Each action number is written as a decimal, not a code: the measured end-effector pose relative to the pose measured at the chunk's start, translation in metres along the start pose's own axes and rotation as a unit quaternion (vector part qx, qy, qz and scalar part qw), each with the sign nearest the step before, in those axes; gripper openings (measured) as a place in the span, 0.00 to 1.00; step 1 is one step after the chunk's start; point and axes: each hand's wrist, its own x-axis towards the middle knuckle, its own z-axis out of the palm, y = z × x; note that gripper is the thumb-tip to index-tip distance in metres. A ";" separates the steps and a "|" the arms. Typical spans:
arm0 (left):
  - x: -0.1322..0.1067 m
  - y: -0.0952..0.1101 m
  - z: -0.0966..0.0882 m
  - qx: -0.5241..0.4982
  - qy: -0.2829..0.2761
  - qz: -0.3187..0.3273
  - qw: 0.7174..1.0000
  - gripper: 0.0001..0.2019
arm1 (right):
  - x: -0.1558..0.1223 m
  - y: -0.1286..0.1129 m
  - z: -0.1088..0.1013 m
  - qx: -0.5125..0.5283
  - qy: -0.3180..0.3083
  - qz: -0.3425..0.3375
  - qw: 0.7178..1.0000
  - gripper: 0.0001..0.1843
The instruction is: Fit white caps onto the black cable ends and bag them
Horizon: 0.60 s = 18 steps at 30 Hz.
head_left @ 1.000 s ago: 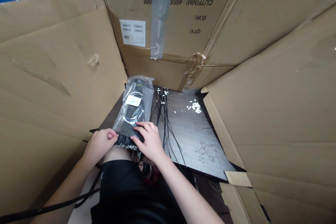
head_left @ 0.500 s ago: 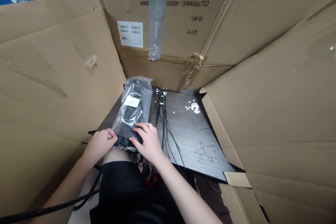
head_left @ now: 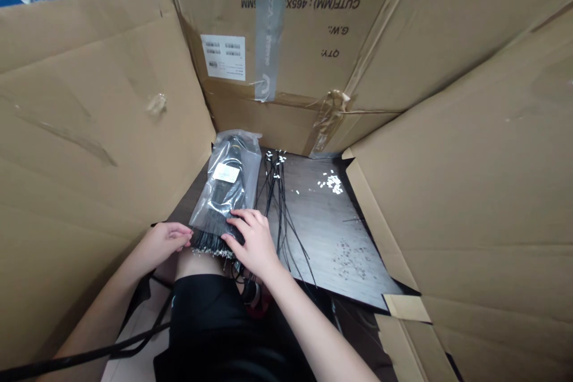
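On the dark table lie a bagged wire bundle, loose black wires, white pieces, tiny bits.

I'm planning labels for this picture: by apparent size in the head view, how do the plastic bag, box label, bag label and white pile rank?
1. Plastic bag
2. Box label
Unranked, both smaller: bag label and white pile; they look too alike to separate.

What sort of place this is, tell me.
Probably a makeshift work spot for small parts: it has cardboard walls, a plastic bag of black wires and a loose pile of tiny white pieces.
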 end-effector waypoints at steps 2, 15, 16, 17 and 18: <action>-0.003 -0.003 -0.001 0.003 -0.011 0.003 1.000 0.17 | 0.000 -0.001 -0.001 -0.014 -0.009 -0.007 1.000 0.16; -0.021 -0.030 0.008 -0.069 0.034 -0.012 0.997 0.21 | 0.001 -0.041 0.008 -0.089 -0.133 -0.124 0.979 0.30; -0.023 -0.030 0.008 -0.065 0.038 -0.010 0.997 0.21 | 0.003 -0.042 0.013 -0.092 -0.136 -0.121 0.979 0.31; -0.024 -0.030 0.007 -0.061 0.041 -0.005 0.997 0.21 | 0.004 -0.041 0.017 -0.099 -0.140 -0.118 0.978 0.31; -0.025 -0.030 0.008 -0.058 0.044 0.003 0.997 0.20 | 0.005 -0.039 0.021 -0.108 -0.143 -0.119 0.977 0.31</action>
